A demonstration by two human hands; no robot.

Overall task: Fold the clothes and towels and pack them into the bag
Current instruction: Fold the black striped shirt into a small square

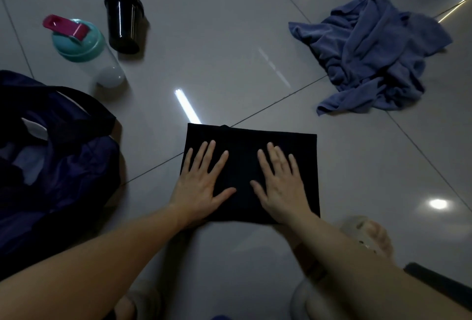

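Flat on folded black garment [246,146]: left grip [201,184] and right grip [279,188], both released, fingers straight and spread, thumbs facing each other, not touching. Garment lies on tiled floor [229,39] under both. Left of left grip: dark blue bag [63,166], mouth gaping. Well beyond right grip, off to its right: crumpled blue towel [370,51]. Beyond left grip, past bag: teal-lidded shaker [84,46] and black bottle [124,21], near each other.

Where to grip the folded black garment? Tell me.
Grip the black garment by its left and right edges, left hand and right hand scooping under from either side. It lies flat, a neat rectangle, so supporting both sides should keep the folds closed.
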